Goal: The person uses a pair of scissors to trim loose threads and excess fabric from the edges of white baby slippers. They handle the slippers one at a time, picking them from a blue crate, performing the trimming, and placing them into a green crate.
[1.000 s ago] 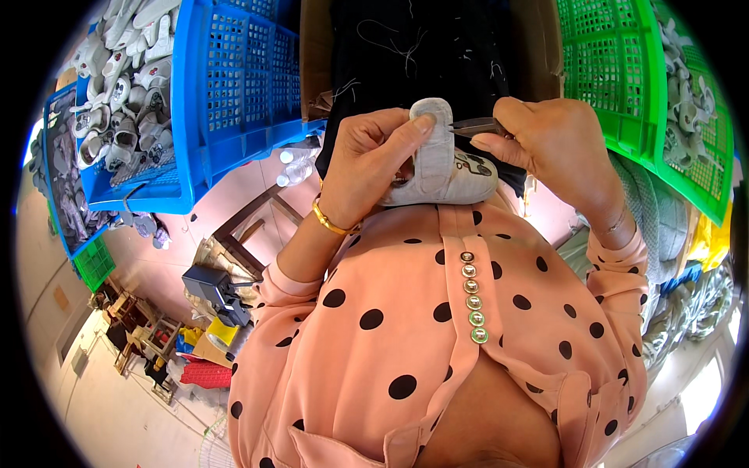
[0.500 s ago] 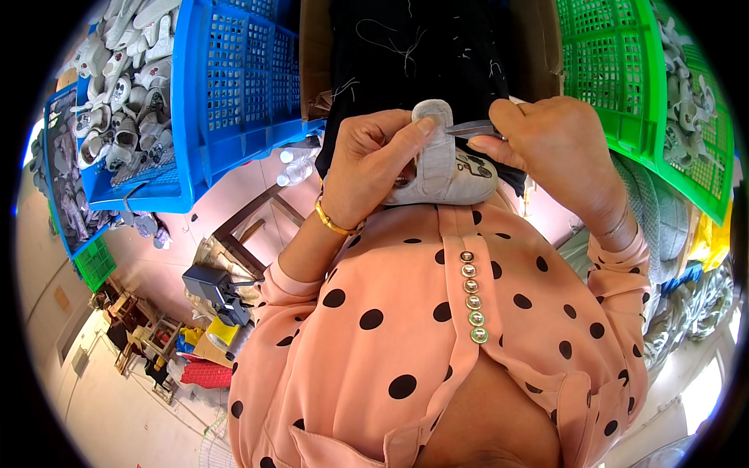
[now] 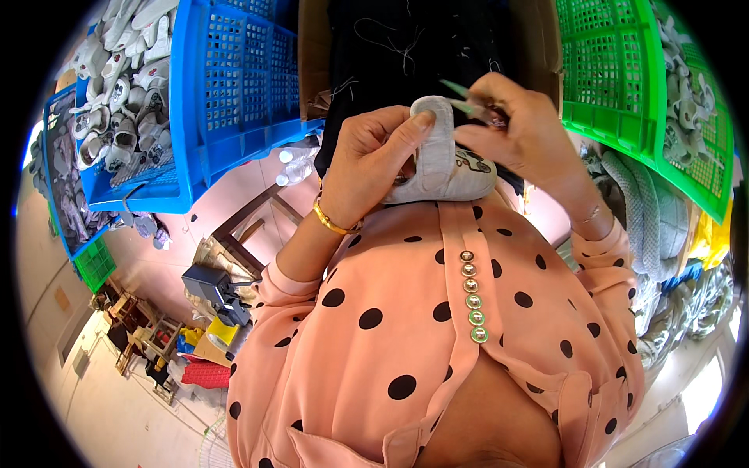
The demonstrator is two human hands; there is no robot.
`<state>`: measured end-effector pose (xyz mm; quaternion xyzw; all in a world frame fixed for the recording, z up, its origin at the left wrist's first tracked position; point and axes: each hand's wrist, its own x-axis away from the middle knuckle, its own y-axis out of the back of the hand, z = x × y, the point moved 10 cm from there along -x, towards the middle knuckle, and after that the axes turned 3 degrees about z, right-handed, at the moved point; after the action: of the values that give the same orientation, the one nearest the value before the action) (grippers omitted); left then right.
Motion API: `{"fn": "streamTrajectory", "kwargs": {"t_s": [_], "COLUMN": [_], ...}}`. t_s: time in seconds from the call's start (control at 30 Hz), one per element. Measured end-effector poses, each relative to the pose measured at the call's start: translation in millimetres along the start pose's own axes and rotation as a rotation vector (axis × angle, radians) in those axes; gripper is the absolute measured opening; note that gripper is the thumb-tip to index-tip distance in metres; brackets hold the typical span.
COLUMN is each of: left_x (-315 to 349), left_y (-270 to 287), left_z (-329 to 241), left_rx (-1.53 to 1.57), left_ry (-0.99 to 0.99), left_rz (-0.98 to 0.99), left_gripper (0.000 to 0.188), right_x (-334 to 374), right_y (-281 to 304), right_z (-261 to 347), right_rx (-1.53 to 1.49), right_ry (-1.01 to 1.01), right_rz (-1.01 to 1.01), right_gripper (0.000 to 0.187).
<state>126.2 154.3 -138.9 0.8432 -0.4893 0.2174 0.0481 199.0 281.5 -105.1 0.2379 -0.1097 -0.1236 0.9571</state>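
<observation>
Closest to you is your own chest in a peach blouse with black polka dots [image 3: 406, 343] and a short row of round buttons down its front. Just above the blouse, held against it, sits a small grey baby shoe [image 3: 441, 152], the landmark for everything else. It is soft, pale grey fabric, with a rounded end pointing up and a small dark printed patch on its right side.

Your left hand [image 3: 374, 160] is closed around the shoe's left side, thumb pressed on the upper rounded end, fingers curled beneath. A gold bangle [image 3: 331, 222] circles that wrist, below and left of the shoe.

Your right hand [image 3: 523, 136] is at the shoe's upper right, fingers pinched shut on a thin pale-green pointed tool [image 3: 468, 100] whose tips stick out just above the shoe.

Beyond the shoe lies black cloth [image 3: 421, 47] with loose threads. Farther left of the shoe stands a blue plastic crate [image 3: 234, 93], with more grey shoes behind it. Farther right stands a green plastic crate [image 3: 616, 78].
</observation>
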Motion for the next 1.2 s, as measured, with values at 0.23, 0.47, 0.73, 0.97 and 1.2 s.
{"fn": "streamTrajectory", "kwargs": {"t_s": [0.23, 0.47, 0.73, 0.97, 1.2], "left_x": [2, 0, 0, 0, 0], "left_y": [7, 6, 6, 7, 5], "left_z": [3, 1, -1, 0, 0], "left_rx": [-0.037, -0.006, -0.006, -0.01, -0.015], "left_ry": [-0.041, -0.027, -0.045, -0.043, -0.042], "left_rz": [-0.055, -0.048, -0.04, -0.042, -0.033], "left_gripper": [0.032, 0.032, 0.032, 0.032, 0.032], "right_x": [-8, 15, 17, 19, 20], "right_y": [39, 16, 7, 8, 7], "right_z": [-24, 35, 46, 52, 56], "right_rx": [0.62, 0.696, 0.958, 1.009, 0.998], "right_ry": [0.036, 0.396, 0.442, 0.444, 0.469], "right_rz": [-0.361, -0.151, -0.045, -0.056, -0.055], "right_gripper": [0.027, 0.043, 0.036, 0.035, 0.033]}}
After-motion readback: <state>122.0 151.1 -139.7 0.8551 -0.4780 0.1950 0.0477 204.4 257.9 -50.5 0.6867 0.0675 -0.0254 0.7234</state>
